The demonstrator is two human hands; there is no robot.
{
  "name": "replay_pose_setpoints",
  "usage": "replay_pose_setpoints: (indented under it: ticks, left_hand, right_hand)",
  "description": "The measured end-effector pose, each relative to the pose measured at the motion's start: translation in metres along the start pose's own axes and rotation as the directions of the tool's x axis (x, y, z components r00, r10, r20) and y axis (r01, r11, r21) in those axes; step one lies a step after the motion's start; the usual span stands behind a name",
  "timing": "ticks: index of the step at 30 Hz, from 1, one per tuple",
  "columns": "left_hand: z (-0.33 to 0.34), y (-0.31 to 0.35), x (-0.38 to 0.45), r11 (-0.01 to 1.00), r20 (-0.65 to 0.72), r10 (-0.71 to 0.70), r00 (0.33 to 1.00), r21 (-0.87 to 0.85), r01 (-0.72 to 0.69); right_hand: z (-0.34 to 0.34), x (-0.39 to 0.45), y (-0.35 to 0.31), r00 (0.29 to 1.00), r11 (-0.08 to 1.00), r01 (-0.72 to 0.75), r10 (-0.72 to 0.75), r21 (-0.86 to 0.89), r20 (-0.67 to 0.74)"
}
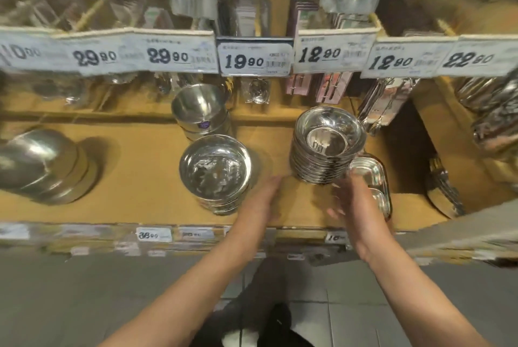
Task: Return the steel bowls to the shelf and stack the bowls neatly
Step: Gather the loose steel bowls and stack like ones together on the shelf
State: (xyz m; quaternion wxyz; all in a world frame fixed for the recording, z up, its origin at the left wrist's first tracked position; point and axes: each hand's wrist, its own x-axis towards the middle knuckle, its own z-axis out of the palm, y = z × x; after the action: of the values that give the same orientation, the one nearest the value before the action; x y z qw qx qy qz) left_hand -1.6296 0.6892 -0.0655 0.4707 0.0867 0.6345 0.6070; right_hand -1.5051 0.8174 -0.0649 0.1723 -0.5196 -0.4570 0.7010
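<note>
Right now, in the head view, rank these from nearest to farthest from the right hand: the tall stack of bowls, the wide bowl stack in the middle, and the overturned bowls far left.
From the right hand:
1. Tall stack of bowls, just above it.
2. Wide bowl stack, to its left, beyond the left hand.
3. Overturned bowls, far left of the shelf.

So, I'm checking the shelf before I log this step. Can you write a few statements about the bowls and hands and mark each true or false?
1. The tall stack of steel bowls stands on the shelf. True.
2. The left hand grips a bowl. False: its fingers are straight and it holds nothing.
3. A steel compartment tray lies right of the tall stack. True.
4. The right hand is over the floor. False: it is over the shelf beside the tall stack.
5. The price tag above the bowls reads 19.90. True.
</note>
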Motion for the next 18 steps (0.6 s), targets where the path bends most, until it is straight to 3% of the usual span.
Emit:
replay_pose_setpoints:
  ticks: [3,9,14,18]
  left_hand:
    - [-0.025,0.02,-0.029,1.0,-0.002,-0.001,1.0,-0.003,0.001]
    - [-0.099,0.059,-0.054,0.993,-0.207,0.111,0.972,-0.02,-0.117]
    - [-0.147,0.061,-0.062,0.99,-0.32,0.092,0.943,-0.076,-0.122]
    - [-0.168,0.063,-0.064,0.991,-0.327,0.073,0.942,-0.081,-0.105]
  right_hand:
    - [0.019,-0.023,0.0,0.998,0.999,-0.004,0.007,-0.037,0.066]
    - [0.062,-0.043,-0.009,0.983,0.994,0.018,0.001,-0.105,0.181]
    - [0.089,-0.049,-0.006,0.98,0.984,0.053,-0.019,-0.168,0.196]
    - [0.112,-0.052,-0.004,0.981,0.984,0.073,-0.042,-0.164,0.188]
